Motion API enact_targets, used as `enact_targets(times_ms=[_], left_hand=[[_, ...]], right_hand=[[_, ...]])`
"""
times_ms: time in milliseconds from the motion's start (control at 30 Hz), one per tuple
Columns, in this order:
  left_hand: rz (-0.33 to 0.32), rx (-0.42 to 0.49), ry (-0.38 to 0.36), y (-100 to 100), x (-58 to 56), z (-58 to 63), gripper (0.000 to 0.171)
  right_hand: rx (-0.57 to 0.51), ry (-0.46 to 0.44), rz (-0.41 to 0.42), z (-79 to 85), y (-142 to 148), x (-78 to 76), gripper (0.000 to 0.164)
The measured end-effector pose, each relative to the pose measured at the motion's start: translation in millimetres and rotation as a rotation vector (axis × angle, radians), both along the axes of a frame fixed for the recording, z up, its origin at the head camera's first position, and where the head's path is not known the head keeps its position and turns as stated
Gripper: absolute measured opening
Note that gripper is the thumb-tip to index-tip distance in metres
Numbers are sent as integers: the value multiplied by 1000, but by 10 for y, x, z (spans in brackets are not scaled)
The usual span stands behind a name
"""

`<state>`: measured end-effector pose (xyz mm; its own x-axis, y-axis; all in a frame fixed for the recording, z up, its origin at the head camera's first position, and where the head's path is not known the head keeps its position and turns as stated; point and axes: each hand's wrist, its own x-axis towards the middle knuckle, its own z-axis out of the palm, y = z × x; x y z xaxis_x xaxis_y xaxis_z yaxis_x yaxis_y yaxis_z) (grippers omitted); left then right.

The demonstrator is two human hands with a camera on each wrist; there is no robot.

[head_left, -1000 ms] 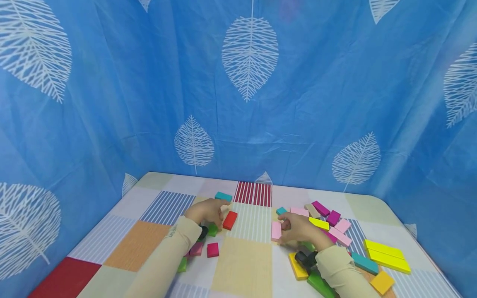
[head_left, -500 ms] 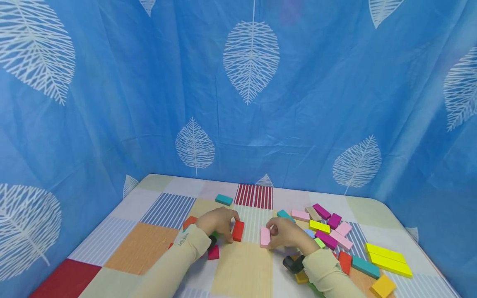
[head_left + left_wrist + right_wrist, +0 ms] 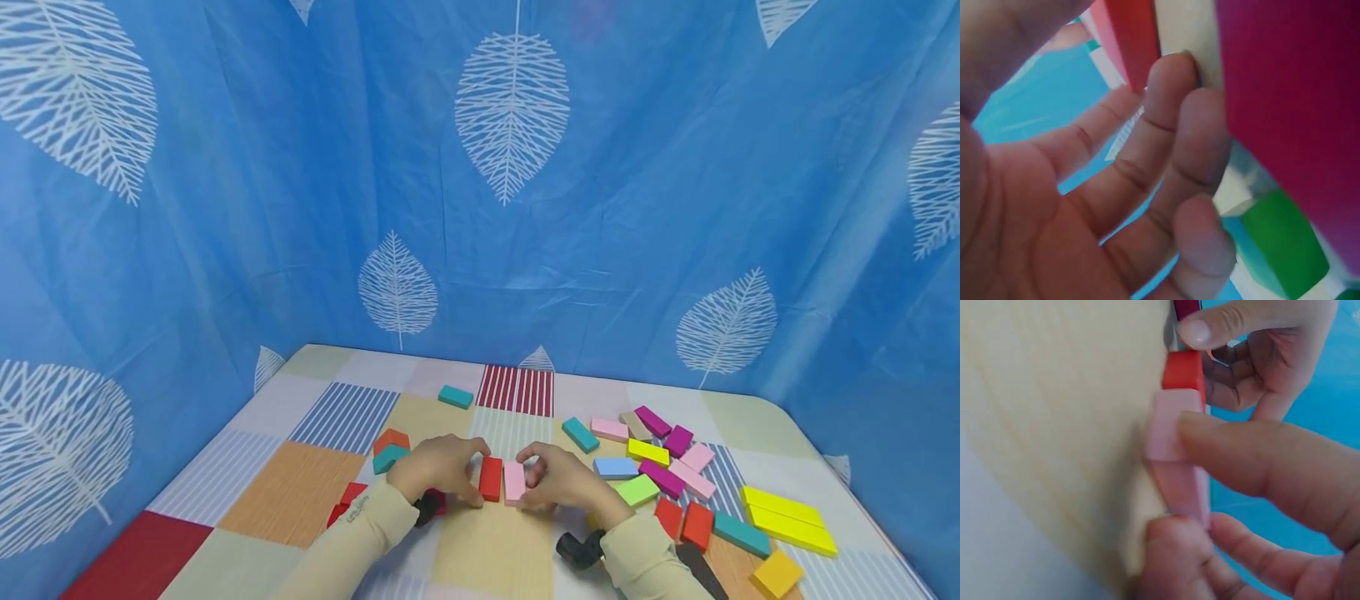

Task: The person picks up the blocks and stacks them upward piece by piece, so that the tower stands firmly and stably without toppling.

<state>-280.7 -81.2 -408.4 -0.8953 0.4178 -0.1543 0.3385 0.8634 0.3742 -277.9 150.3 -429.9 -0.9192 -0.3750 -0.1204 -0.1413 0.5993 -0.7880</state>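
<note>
Near the middle of the table, in the head view, a red block and a pale pink block lie side by side, a narrow gap between them. My left hand pinches the red block by its two ends, thumb at the near end and index finger at the far one. Likewise my right hand holds the pink block, its thumb pressed to the near end in the right wrist view. A magenta block fills the right of the left wrist view, close to my left fingers.
Many loose blocks lie at the right, including a teal one, a blue one and yellow planks. Orange and red blocks sit beside my left forearm. A blue leaf-print curtain surrounds the table.
My left hand has moved right and taken hold of the red block, sliding it rightward. My right hand has brought the pink block left until the two nearly meet.
</note>
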Motion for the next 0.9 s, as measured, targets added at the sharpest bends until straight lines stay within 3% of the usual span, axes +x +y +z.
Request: enact_targets(times_ms=[167, 333, 600, 833, 900], left_hand=[[-14, 132, -68, -74, -31, -43, 56], [-46, 211, -86, -127, -62, -91, 52], [-69, 241, -90, -161, -81, -114, 51], [-71, 234, -146, -193, -74, -69, 66], [-85, 238, -168, -221, -85, -36, 72]], right_hand=[[-67, 3, -31, -101, 10, -1, 57], [-105, -1, -21, -148, 11, 5, 55], [-84, -6, -35, -141, -9, 6, 54], [-124, -67, 89, -49, 144, -44, 65], [-139, -75, 85, 4, 231, -65, 62]])
